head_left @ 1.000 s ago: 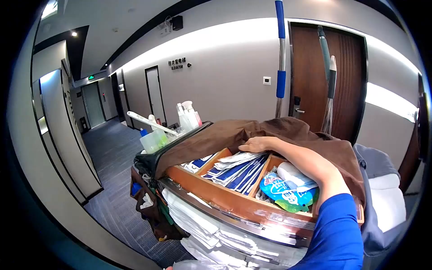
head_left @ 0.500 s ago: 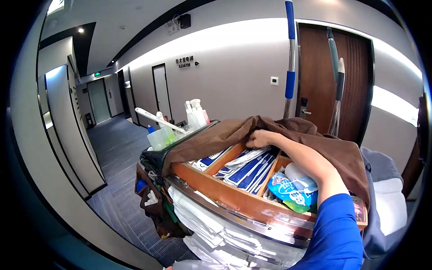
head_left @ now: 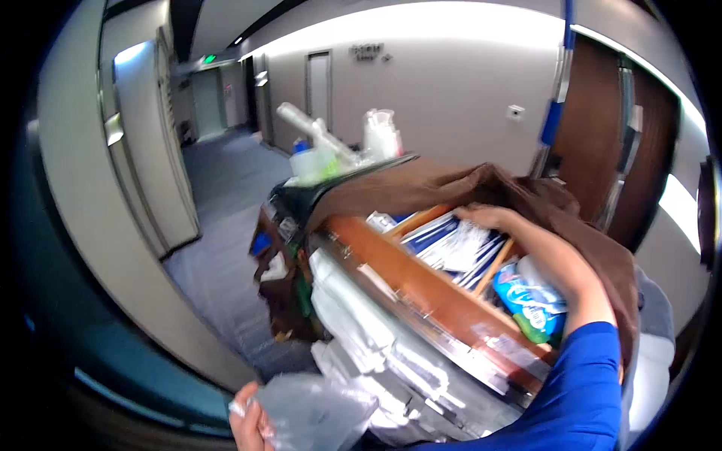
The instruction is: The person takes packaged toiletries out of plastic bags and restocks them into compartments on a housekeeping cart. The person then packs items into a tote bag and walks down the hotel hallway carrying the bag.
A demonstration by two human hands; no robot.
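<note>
A cart holds a wooden tray with compartments, partly covered by a brown cloth. My right hand reaches under the cloth's edge at the back of the tray, above blue-and-white packets; its fingertips are blurred and whatever they touch is unclear. A blue and green pouch lies in the compartment below my right forearm. At the bottom of the view my left hand has its fingers curled round a translucent plastic bag, in front of folded white linen on the cart.
White bottles and a brush stand at the cart's far left end. A brown side bag hangs below them. Long mop handles rise behind the cart before a wooden door. Carpeted corridor runs off left.
The view has swung, shifting the cart right and up in it. My left hand and much more of the plastic bag have come into view. My right hand stays at the tray's back edge.
</note>
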